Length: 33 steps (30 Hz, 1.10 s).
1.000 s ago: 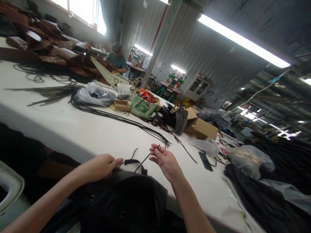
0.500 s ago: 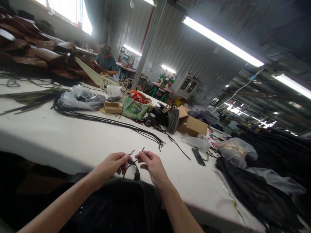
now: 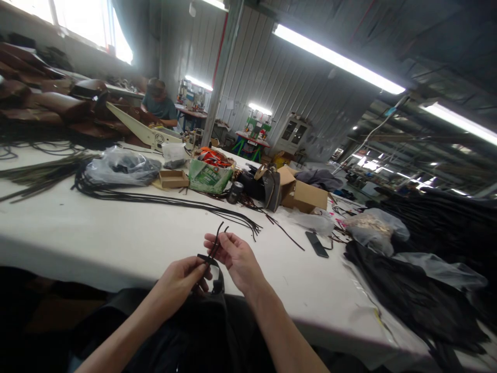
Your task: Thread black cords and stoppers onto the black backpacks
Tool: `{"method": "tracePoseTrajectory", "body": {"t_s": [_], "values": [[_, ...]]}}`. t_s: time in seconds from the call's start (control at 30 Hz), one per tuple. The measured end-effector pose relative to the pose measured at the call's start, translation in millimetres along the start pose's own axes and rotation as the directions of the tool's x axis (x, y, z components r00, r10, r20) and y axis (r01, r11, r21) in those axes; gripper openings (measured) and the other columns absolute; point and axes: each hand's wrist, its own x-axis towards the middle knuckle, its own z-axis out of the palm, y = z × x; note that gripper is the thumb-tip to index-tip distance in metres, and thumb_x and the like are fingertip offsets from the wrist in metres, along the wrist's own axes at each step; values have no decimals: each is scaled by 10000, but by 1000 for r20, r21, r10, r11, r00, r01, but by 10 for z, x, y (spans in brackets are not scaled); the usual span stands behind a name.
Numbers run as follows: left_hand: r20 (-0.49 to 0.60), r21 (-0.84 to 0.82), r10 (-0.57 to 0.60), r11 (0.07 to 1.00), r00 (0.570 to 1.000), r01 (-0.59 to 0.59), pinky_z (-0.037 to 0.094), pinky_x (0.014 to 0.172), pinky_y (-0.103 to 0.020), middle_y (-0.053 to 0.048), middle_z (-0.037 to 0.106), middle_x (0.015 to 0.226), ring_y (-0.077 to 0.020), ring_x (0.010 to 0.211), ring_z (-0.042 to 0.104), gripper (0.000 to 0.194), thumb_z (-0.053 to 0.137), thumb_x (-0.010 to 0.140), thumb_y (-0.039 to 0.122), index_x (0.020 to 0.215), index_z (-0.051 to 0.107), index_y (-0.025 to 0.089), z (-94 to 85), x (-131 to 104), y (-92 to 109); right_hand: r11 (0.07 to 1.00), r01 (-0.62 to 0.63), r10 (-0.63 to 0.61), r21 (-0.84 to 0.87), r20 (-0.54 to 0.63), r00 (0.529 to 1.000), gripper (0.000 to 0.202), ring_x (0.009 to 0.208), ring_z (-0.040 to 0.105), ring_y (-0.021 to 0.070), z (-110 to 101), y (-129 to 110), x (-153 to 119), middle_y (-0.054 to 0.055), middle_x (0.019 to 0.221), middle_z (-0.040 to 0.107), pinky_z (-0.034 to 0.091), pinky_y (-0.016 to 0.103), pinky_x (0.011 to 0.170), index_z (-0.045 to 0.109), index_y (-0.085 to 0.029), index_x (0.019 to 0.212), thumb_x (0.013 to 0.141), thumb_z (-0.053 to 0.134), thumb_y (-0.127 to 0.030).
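My left hand (image 3: 181, 282) is closed on a dark strap (image 3: 218, 274) that curves up from a black fabric item (image 3: 186, 334) at the table's front edge. What kind of item this is, I cannot tell. Two thin black cord ends (image 3: 219, 233) rise from that grip, side by side. Just above and to the right, my right hand (image 3: 238, 259) pinches the black cord between thumb and fingers, its fingers behind it. A bundle of similar black cords (image 3: 174, 197) lies across the white table (image 3: 116, 228) beyond both hands.
Behind the cords stand a small cardboard tray (image 3: 173, 179), a green bag (image 3: 209, 176) of orange material, a dark can (image 3: 235, 192) and an open carton (image 3: 305, 196). A phone (image 3: 317, 244) lies right of my hands, near black fabric (image 3: 419, 295). Another person (image 3: 161, 106) sits far left.
The two cord ends, crossed and apart before, now run together and point upward. My right hand has moved up and left along them; my left hand is slightly lower.
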Motion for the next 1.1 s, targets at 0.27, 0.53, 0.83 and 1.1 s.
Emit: {"method": "tracePoseTrajectory", "body": {"t_s": [0.27, 0.53, 0.83, 1.1], "values": [[21, -32, -10, 999, 1000, 10, 552, 786, -356, -142, 799, 875, -268, 807, 740, 613, 615, 955, 725, 1015, 754, 131, 18, -82, 70, 995, 68, -73, -80, -65, 995, 667, 832, 790, 202, 47, 28, 5, 129, 1015, 841, 659, 347, 820, 689, -136, 1034, 706, 1066, -579], [28, -37, -37, 999, 999, 38, 547, 842, -371, -145, 816, 906, -299, 882, 758, 610, 618, 931, 705, 1021, 783, 124, 45, -130, 93, 990, 58, -68, -129, -76, 995, 669, 842, 797, 217, 58, 15, -25, 129, 1015, 832, 661, 347, 807, 671, -144, 1024, 713, 1052, -597], [89, -256, -98, 959, 991, 118, 548, 866, -345, -172, 834, 1069, -286, 967, 768, 635, 640, 947, 719, 1058, 795, 114, 52, -202, 179, 987, 73, -81, -145, -54, 995, 603, 817, 768, 193, 46, 18, -33, 85, 949, 801, 650, 334, 821, 710, -140, 1009, 736, 1050, -557], [110, -161, -76, 983, 991, 93, 563, 966, -395, -155, 858, 1039, -329, 1026, 792, 822, 686, 869, 889, 1153, 820, 129, 91, -196, 193, 989, 58, -63, -137, -32, 998, 578, 828, 769, 193, 99, -54, -78, 81, 963, 799, 628, 299, 770, 703, -155, 1013, 763, 1030, -561]]}}
